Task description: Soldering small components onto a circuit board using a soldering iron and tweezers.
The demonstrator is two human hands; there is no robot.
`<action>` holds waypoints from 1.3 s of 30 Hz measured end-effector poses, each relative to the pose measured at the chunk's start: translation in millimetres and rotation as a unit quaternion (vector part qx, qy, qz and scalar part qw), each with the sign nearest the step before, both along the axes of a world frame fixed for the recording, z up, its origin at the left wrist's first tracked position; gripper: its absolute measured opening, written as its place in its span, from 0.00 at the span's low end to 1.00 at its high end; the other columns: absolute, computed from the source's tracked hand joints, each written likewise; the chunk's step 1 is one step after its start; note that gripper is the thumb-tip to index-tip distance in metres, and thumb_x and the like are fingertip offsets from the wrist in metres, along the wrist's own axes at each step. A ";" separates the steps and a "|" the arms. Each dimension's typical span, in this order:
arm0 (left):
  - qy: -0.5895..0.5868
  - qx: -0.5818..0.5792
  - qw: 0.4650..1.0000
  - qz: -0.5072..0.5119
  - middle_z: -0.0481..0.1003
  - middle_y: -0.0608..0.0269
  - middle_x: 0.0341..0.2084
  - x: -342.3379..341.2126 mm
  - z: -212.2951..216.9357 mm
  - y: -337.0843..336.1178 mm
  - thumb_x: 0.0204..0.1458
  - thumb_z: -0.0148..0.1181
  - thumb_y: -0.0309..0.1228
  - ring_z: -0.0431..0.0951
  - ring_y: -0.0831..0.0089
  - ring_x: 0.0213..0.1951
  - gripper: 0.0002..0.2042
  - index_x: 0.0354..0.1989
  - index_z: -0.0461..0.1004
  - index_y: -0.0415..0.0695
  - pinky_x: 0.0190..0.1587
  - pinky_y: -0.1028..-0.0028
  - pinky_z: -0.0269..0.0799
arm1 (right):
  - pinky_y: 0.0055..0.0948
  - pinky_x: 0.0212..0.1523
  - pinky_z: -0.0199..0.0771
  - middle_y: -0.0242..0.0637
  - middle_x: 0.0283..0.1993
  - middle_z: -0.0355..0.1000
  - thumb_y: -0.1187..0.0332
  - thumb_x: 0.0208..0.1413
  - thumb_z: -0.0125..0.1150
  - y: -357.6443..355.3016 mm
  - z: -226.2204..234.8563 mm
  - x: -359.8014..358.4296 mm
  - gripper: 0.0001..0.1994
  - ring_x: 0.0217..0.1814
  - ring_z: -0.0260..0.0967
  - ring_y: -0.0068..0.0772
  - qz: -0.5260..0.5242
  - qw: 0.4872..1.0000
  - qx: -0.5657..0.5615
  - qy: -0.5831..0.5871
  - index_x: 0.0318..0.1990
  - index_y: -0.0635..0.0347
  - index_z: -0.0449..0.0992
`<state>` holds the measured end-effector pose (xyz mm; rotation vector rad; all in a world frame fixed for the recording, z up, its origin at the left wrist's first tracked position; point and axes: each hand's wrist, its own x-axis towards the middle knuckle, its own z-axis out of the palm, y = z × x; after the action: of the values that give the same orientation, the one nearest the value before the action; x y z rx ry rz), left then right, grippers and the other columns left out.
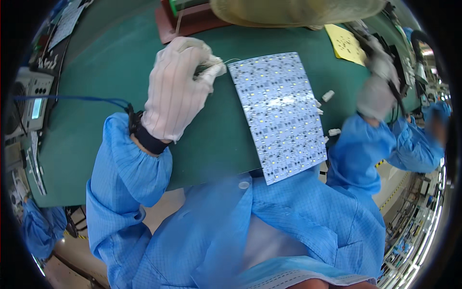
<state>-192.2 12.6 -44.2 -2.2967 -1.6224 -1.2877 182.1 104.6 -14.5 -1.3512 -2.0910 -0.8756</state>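
A white rectangular circuit board [281,113] studded with small LEDs lies on the green mat [110,72] in front of me. My left hand [175,89], in a white glove, rests just left of the board's top left corner, its fingertips pinched on a thin pale wire [226,61]. My right hand [378,91], also gloved and blurred, hovers to the right of the board and grips a dark tool [397,94] with a black cord. A few small white connectors [328,95] lie along the board's right edge. Blue coat sleeves cover both my forearms.
A brown tray [185,24] stands at the mat's far edge and a yellow sheet [346,44] lies at the back right. A grey instrument [33,98] with a small display sits at the left. Another person's blue sleeve [421,144] shows at the right.
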 end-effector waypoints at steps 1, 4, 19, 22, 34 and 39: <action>-0.011 -0.010 1.000 -0.009 0.76 0.61 0.35 -2.0 -0.8 -0.9 0.40 0.71 0.26 0.76 0.63 0.38 0.08 0.28 0.77 0.43 0.43 0.66 0.69 | 0.29 0.50 0.69 0.40 0.43 0.78 0.73 0.53 0.59 -16.6 14.4 -16.7 0.14 0.47 0.72 0.37 0.019 0.991 -0.009 0.132 0.48 0.58 0.79; -0.021 -0.021 0.999 -0.025 0.77 0.63 0.34 -2.6 -0.5 -2.0 0.39 0.72 0.26 0.76 0.64 0.38 0.08 0.27 0.77 0.43 0.43 0.67 0.69 | 0.28 0.54 0.74 0.42 0.48 0.75 0.82 0.53 0.58 -53.4 22.0 -18.9 0.23 0.49 0.75 0.34 0.055 0.988 0.001 0.145 0.58 0.67 0.68; -0.001 -0.013 0.999 -0.045 0.77 0.61 0.33 -1.8 -1.2 -6.1 0.39 0.72 0.25 0.76 0.62 0.36 0.09 0.26 0.75 0.42 0.40 0.67 0.72 | 0.32 0.47 0.75 0.42 0.41 0.78 0.53 0.63 0.55 -77.4 5.7 -111.4 0.21 0.43 0.75 0.33 0.220 0.742 -0.363 0.519 0.40 0.66 0.79; -0.007 -0.017 0.998 -0.052 0.76 0.61 0.33 -1.9 0.0 -6.5 0.39 0.72 0.24 0.75 0.62 0.36 0.09 0.26 0.75 0.42 0.41 0.67 0.71 | 0.32 0.45 0.74 0.46 0.41 0.78 0.48 0.64 0.51 -76.5 7.1 -110.8 0.25 0.45 0.76 0.37 0.248 0.778 -0.351 0.459 0.40 0.68 0.76; -0.002 -0.011 0.999 -0.051 0.76 0.61 0.33 -1.7 -2.2 -6.3 0.39 0.71 0.24 0.75 0.63 0.37 0.09 0.27 0.75 0.42 0.41 0.67 0.71 | 0.39 0.57 0.69 0.48 0.41 0.78 0.46 0.64 0.50 -79.3 7.8 -109.1 0.27 0.46 0.75 0.38 0.252 0.769 -0.370 0.456 0.40 0.70 0.75; 0.008 -0.042 0.998 -0.053 0.76 0.61 0.34 -3.1 0.9 -5.9 0.38 0.71 0.23 0.75 0.63 0.37 0.09 0.27 0.75 0.42 0.41 0.67 0.71 | 0.39 0.56 0.70 0.49 0.41 0.78 0.47 0.64 0.50 -78.4 10.4 -114.2 0.27 0.47 0.75 0.39 0.265 0.756 -0.379 0.463 0.39 0.69 0.76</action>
<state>-195.3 6.7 -43.3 -2.4662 -1.6006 -1.2394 67.9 26.2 -4.1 -1.0291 -1.7844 0.8535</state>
